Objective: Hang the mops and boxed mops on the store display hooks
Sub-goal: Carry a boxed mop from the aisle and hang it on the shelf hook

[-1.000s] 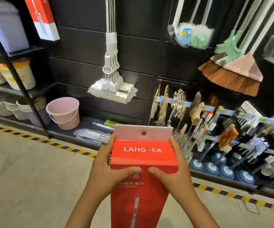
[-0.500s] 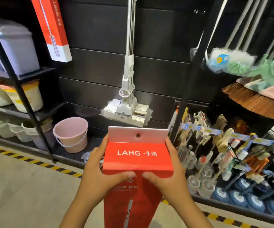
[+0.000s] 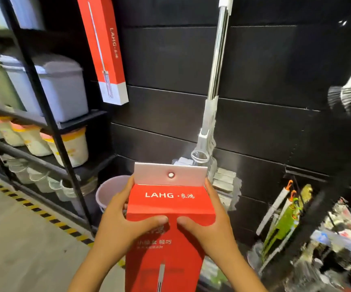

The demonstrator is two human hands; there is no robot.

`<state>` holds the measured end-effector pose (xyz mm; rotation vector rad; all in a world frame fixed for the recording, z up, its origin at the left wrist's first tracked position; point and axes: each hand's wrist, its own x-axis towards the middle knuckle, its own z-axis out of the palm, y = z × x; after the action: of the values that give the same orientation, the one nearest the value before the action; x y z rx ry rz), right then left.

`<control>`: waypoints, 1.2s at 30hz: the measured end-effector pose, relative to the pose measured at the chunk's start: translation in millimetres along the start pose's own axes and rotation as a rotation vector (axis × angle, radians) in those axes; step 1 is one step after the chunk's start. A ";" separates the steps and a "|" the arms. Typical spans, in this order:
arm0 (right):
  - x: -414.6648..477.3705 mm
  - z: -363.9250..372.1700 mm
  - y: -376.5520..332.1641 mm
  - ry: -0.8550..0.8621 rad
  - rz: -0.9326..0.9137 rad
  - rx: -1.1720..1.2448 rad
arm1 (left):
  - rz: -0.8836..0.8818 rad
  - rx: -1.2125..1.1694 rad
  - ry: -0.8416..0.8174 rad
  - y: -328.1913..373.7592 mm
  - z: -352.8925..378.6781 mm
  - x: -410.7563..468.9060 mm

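I hold a red boxed mop (image 3: pixel 170 203) upright in front of me, its white hanging tab with a small hole on top. My left hand (image 3: pixel 119 220) grips its left side with the thumb across the front. My right hand (image 3: pixel 210 224) grips the right side the same way. A second red boxed mop (image 3: pixel 105 49) hangs on the black wall at upper left. A white sponge mop (image 3: pixel 210 114) hangs on the same wall just behind my box, its head partly hidden by the tab.
A black shelf rack (image 3: pixel 50 123) at left carries grey lidded bins (image 3: pixel 58 85) and cream buckets (image 3: pixel 69 146). A pink bucket (image 3: pixel 109 190) stands below. Small cleaning tools (image 3: pixel 284 220) hang at lower right. Yellow-black tape (image 3: pixel 44 213) marks the floor.
The view has tilted up and moved closer to the wall. The hanging boxed mop and sponge mop now appear larger and nearer; my grip on the box is unchanged.
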<state>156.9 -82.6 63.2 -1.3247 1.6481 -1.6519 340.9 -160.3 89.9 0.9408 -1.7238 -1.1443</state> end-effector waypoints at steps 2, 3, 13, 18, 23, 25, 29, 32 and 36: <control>48.7 9.8 -1.4 -0.031 -0.013 0.017 | 0.027 0.021 0.026 5.9 -5.0 42.8; 72.4 13.6 -4.1 -0.044 -0.019 0.030 | 0.038 0.035 0.045 10.7 -8.2 62.7; 268.5 84.3 -36.0 -0.184 -0.213 0.014 | 0.106 -0.023 0.285 25.6 -69.3 221.9; 345.6 143.5 -66.3 -0.144 -0.368 0.048 | 0.183 -0.091 0.338 29.1 -126.0 297.1; 408.6 217.1 -91.7 -0.140 -0.437 0.077 | 0.318 -0.131 0.271 26.3 -199.5 370.7; 432.0 249.5 -104.0 -0.132 -0.446 0.071 | 0.342 -0.134 0.205 26.0 -239.0 401.0; 482.6 310.4 -138.1 -0.118 -0.452 0.043 | 0.402 -0.137 0.077 36.3 -314.7 459.4; 521.8 347.2 -168.9 -0.110 -0.476 0.026 | 0.470 -0.112 0.056 50.5 -363.4 504.5; 570.5 380.6 -213.8 -0.131 -0.541 0.020 | 0.556 -0.074 0.078 76.6 -411.7 559.2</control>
<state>296.7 -717.3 369.4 -1.9448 1.2587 -1.8063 507.0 -769.7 388.5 0.4089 -1.7160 -0.7835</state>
